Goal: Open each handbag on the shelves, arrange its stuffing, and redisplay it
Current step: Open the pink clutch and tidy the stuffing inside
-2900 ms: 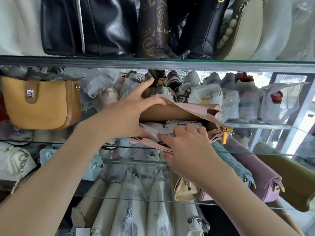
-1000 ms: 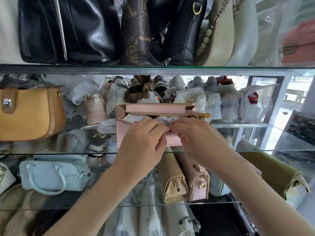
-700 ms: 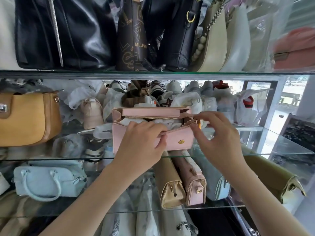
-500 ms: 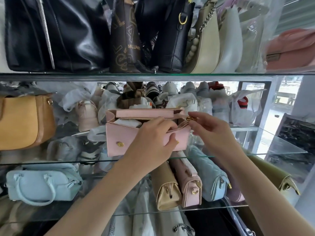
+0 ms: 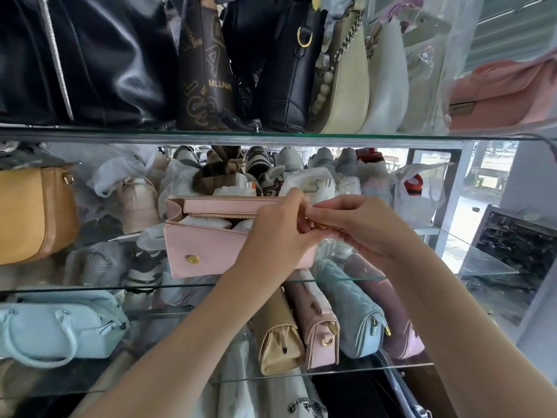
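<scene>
- The pink handbag [image 5: 208,245], a flat, rectangular piece in smooth leather with a round gold snap stud [image 5: 192,259], stands upright just above the front edge of the middle glass shelf [image 5: 90,287], near its middle. Whether its base touches the glass cannot be told.
- Its top zip gapes toward the left end, showing crumpled white paper stuffing [image 5: 208,221].
- The left hand [image 5: 277,236] wraps the bag's right end, fingers [image 5: 294,202] curled over the top edge and grasping it.
- The right hand [image 5: 361,227] touches the left, its fingers pinching the small gold zip pull [image 5: 322,226].
- A rounded mustard bag [image 5: 33,215] sits toward the shelf's left edge.
- Glossy black leather bags [image 5: 90,55] stand on the shelf above.
</scene>
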